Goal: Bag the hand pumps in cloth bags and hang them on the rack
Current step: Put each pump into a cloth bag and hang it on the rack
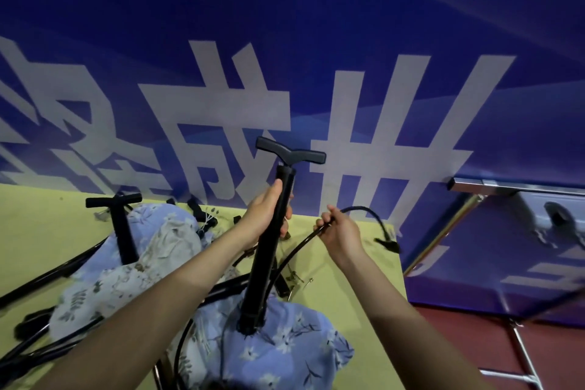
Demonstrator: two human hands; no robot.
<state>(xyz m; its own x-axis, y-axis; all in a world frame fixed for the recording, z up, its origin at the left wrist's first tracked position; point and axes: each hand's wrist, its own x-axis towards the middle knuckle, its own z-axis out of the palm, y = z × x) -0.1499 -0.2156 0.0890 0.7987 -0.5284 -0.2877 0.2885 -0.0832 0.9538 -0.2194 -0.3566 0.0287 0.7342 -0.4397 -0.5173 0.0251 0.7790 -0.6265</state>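
- At centre, over the table (373, 320): pump (269, 247) stood near upright, foot sunk in the mouth of a floral bag (285, 348), T-handle (289, 153) at top.
- Left hand (267, 215) wrapped shut round the pump's upper barrel, thumb up along the tube.
- Right hand (340, 228) just beside it, fingers pinched closed on the hose (364, 210); hose arched rightward, its nozzle end (387, 242) hung above the table's right edge.
- Lower hose run curved down past the barrel toward the bag.
- Further left: second pump (122, 225) upright, poked out of a second floral bag (133, 266) heaped on the table.
- More black pump parts and hoses scattered flat around both bags; count not clear.
- Small metal fittings (297, 279) lay on the table right of the held pump.
- Behind: blue banner (316, 41) with large pale characters.
- At right: metal rack (493, 187), blurred, apart from the table, on a red floor (474, 342).
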